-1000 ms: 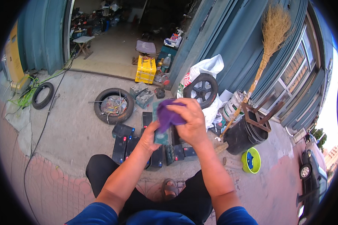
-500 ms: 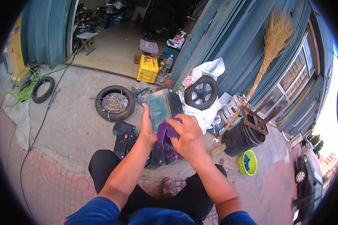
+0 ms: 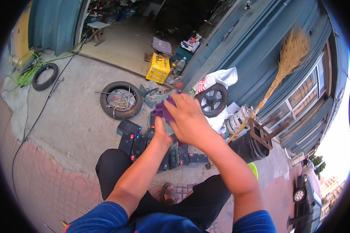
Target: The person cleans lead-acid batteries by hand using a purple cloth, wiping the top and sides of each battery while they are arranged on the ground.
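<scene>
My left hand (image 3: 162, 131) grips the lower side of a greenish rectangular battery (image 3: 168, 129), which is held up in front of me. Bunched under the fingers of my right hand (image 3: 187, 118) is a purple cloth (image 3: 164, 110), pressed on the battery's upper end. Both hands and the cloth cover most of the battery, leaving only narrow parts of it in sight. Below them on the ground, between my knees, stand several black batteries (image 3: 139, 146) with red and blue terminals.
A loose tyre (image 3: 124, 114) with wires inside lies ahead. A yellow box (image 3: 158, 69) stands by the doorway. To the right are a wheel (image 3: 224, 97) in a white bag, a bucket (image 3: 240, 118), a straw broom (image 3: 278, 79), a black bin (image 3: 243, 145) and a lime-green bowl (image 3: 253, 170).
The right hand and cloth have moved up and left, from the battery's lower right edge to its upper end. The battery has turned, and its broad teal face is now mostly hidden.
</scene>
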Available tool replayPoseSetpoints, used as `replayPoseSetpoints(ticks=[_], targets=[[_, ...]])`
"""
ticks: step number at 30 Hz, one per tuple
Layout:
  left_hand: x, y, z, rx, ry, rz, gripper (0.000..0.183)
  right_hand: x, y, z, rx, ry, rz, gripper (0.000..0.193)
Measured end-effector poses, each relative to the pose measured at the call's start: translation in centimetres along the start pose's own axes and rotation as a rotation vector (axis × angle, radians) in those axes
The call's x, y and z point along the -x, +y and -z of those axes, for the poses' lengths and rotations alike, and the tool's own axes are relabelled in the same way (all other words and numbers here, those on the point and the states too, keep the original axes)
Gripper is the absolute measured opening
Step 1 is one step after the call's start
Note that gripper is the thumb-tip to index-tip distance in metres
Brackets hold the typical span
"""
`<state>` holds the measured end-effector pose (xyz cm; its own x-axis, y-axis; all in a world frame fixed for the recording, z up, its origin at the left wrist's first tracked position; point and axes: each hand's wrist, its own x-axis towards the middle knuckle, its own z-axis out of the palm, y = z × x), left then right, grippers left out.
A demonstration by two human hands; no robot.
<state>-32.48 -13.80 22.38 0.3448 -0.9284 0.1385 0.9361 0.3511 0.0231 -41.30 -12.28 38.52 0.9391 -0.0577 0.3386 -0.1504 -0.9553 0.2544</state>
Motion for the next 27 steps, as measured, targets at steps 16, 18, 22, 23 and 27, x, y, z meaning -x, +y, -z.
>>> replayPoseSetpoints(ticks=[16, 18, 22, 23, 27], targets=[[-1.6, -4.3, 2.7, -0.032, 0.037, -0.042, 0.051, -1.2, 4.8, -4.9, 0.302, 0.118, 0.063, 0.022], [-1.1, -3.6, 2.7, -0.043, 0.085, 0.053, 0.053, -3.5, 5.5, -6.6, 0.343, 0.132, 0.015, 0.024], [-1.7, -3.2, 3.4, 0.033, 0.115, 0.062, 0.058, -0.1, 3.2, -4.9, 0.189, 0.002, 0.090, 0.025], [-2.4, -3.3, 4.3, 0.052, 0.073, 0.021, 0.058, 1.4, 2.1, -3.7, 0.157, -0.042, 0.081, 0.025], [-2.4, -2.3, 4.0, 0.063, -0.272, -0.010, 0.058, 5.7, 1.2, -2.0, 0.053, -0.094, 0.034, 0.025]])
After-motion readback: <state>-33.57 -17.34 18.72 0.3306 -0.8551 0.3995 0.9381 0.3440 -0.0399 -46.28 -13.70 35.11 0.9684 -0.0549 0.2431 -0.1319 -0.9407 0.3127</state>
